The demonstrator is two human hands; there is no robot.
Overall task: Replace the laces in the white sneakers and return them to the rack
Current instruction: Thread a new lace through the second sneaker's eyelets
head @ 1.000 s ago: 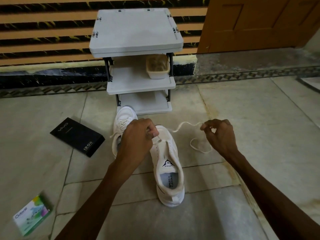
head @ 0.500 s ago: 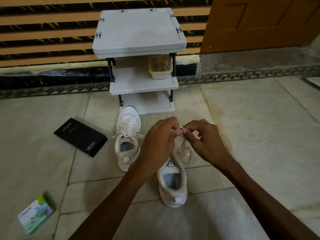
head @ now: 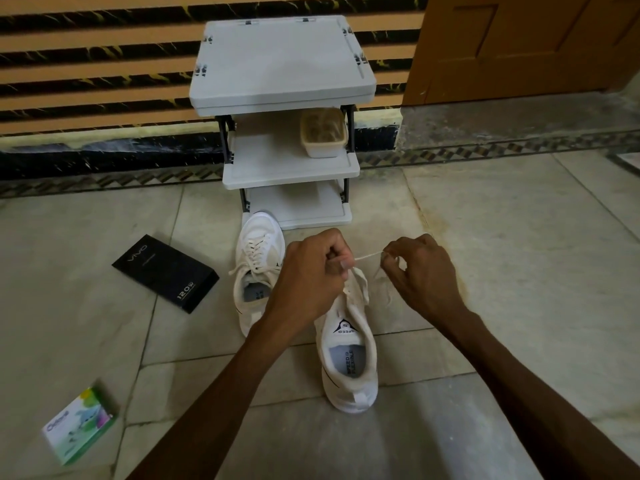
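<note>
Two white sneakers stand on the floor in front of a grey three-shelf rack. The far sneaker is laced. The near sneaker lies heel toward me, its front hidden under my left hand. A white lace runs taut between both hands above that shoe. My left hand pinches one part of the lace with curled fingers. My right hand pinches the other part, and the loose end hangs below it.
A black phone box lies on the tiles to the left. A small green and white box sits at the lower left. A beige tub stands on the rack's middle shelf. A wooden door is at the upper right.
My hands, pressed together over the shoe half a second ago, have drawn apart. The lace now stretches tight between them. The view has shifted slightly.
</note>
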